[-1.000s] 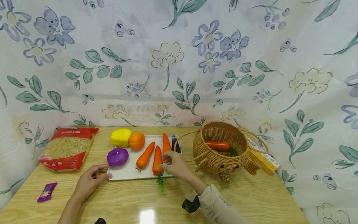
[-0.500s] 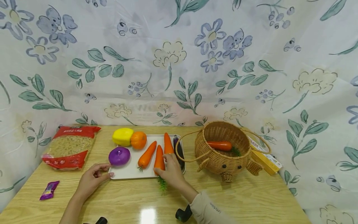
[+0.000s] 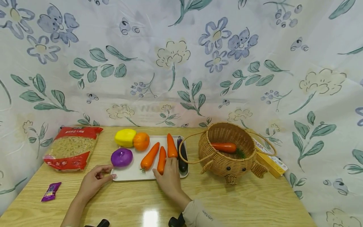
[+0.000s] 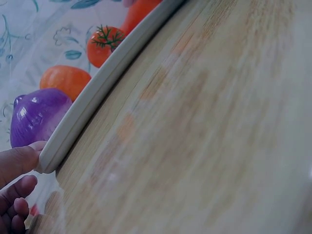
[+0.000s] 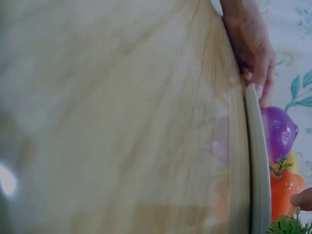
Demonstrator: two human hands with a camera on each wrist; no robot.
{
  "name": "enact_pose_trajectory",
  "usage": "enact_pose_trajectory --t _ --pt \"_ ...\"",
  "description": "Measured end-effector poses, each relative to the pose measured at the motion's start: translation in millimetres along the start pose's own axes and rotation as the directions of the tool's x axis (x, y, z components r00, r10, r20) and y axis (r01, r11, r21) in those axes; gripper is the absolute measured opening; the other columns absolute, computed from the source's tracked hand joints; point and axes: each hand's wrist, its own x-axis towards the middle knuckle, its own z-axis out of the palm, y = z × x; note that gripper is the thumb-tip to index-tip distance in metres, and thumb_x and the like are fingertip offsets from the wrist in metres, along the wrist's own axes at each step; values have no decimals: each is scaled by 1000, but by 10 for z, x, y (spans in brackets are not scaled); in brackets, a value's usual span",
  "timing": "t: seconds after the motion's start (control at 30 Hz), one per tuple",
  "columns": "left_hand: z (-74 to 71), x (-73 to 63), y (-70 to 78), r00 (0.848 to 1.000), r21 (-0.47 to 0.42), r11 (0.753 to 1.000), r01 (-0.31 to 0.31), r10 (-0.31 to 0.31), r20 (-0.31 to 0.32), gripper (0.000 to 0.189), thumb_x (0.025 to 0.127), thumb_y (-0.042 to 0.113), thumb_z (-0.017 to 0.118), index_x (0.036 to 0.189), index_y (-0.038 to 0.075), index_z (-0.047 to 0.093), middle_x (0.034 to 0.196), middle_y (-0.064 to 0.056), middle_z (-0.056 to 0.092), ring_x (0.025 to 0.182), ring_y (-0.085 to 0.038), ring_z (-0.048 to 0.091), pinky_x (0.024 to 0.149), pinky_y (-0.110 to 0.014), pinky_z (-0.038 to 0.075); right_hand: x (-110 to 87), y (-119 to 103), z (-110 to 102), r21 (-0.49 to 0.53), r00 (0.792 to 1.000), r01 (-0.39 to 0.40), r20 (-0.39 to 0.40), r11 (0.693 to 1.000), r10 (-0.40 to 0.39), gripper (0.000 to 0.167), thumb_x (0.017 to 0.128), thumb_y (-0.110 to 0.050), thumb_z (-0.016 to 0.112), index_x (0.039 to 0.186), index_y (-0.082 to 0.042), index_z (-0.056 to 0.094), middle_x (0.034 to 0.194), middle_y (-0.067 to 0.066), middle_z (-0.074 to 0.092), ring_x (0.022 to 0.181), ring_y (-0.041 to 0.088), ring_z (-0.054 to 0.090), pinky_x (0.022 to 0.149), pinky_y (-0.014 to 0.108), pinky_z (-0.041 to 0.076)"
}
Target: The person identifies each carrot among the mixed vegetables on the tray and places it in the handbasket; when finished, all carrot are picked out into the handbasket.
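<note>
Floral cloth [image 3: 147, 104] hangs behind a wood-grain table [image 3: 127, 201], on which a white tray [image 3: 129, 175] bears three toy carrots. Near its right end lies the middle carrot [image 3: 161, 159], its lower end between the thumb and fingers of the right hand [image 3: 170, 179]; whether they grip it I cannot tell. Those fingers also cover the near end of the right-hand carrot [image 3: 171, 145], while the left-hand carrot [image 3: 149, 156] lies slanted just beside, leaves toward the person. Along the tray's right edge sits a dark purple eggplant [image 3: 182, 157]. At the opposite end, the left hand [image 3: 93, 181] has its thumb on the near corner of the tray, other fingers loosely bent; the views do not settle whether it pinches the rim. Just beyond that hand is a purple onion [image 3: 122, 157], with an orange [image 3: 141, 141] and a yellow lemon [image 3: 125, 137] touching behind it. Right of the tray stands an animal-faced wicker basket [image 3: 222, 162] holding another carrot [image 3: 225, 147], a yellow pasta box [image 3: 270, 160] just behind. Farther left lie a red-ended pasta bag [image 3: 72, 146] and a small purple packet [image 3: 51, 191].
</note>
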Motion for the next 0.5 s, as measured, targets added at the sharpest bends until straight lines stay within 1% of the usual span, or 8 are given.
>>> enact_pose_trajectory --t 0.07,0.1,0.17,0.37,0.5 --pt "0 0 5 1000 -4 1000 -1 1 1 37 87 27 78 117 6 69 95 5 58 72 -7 44 63 -24 37 0 -8 18 -9 1000 -4 -11 1000 4 55 81 -27 82 117 6 56 116 16 49 109 30 50 96 45 47" --pt "-1 0 7 1000 -5 1000 -2 2 0 37 87 27 78 117 6 70 95 5 58 72 -7 44 63 -24 37 0 -13 24 -11 1000 -5 -18 1000 5 54 81 -26 82 116 6 57 115 16 49 109 30 50 96 45 46" --pt "-5 2 10 1000 -5 1000 1 -1 -4 37 87 27 78 117 7 70 95 5 58 72 -7 44 63 -23 37 -3 -21 31 -17 1000 -15 -21 1000 14 53 81 -26 82 115 6 57 113 15 49 108 30 50 95 44 46" --pt "-7 5 11 1000 2 1000 1 -1 -11 37 86 26 78 117 7 70 94 5 57 73 -6 43 63 -24 36 -8 -32 51 -16 998 -55 -18 998 55 57 81 -26 82 120 6 56 114 15 50 104 28 51 93 43 47" --pt "-3 4 8 1000 2 1000 0 0 -9 37 87 26 78 117 7 70 94 3 58 73 -6 43 63 -24 36 -3 -25 78 -15 997 -71 -19 997 70 57 80 -26 82 120 5 56 113 15 50 102 28 51 89 43 47"
